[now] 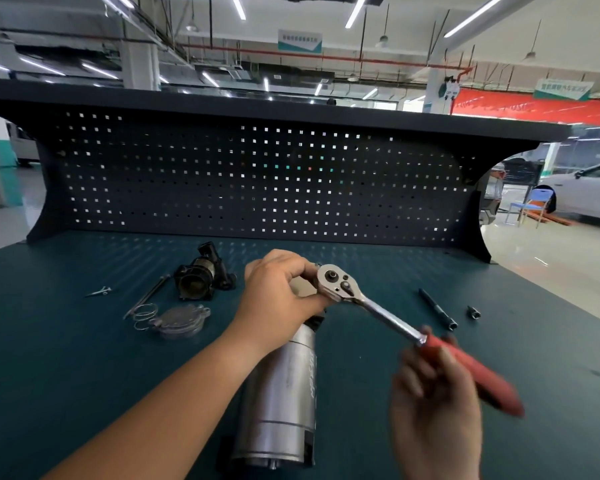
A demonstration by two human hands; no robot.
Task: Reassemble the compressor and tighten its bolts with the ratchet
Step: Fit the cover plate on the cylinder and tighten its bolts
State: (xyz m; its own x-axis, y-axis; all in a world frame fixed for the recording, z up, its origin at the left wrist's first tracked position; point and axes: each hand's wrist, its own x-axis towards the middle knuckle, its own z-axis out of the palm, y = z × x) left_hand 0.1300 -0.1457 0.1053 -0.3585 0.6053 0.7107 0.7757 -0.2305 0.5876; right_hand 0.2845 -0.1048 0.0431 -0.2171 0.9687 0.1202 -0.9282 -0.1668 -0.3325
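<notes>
A silver cylindrical compressor body (284,396) lies on the green bench, its far end hidden under my left hand. My left hand (278,296) holds the head of the ratchet (338,282) between thumb and fingers, right above that end. The ratchet's steel shaft runs down to the right into a red handle (475,372). My right hand (437,393) is blurred and curls around the handle near the shaft. A dark housing part (201,275) sits at the back left, with a round grey cover plate (181,320) and a wire spring (144,315) in front of it.
A long bolt (148,294) and a small metal piece (99,291) lie left of the housing. A black extension bar (437,308) and a small socket (473,311) lie to the right. A dark pegboard (257,174) closes the bench's back edge.
</notes>
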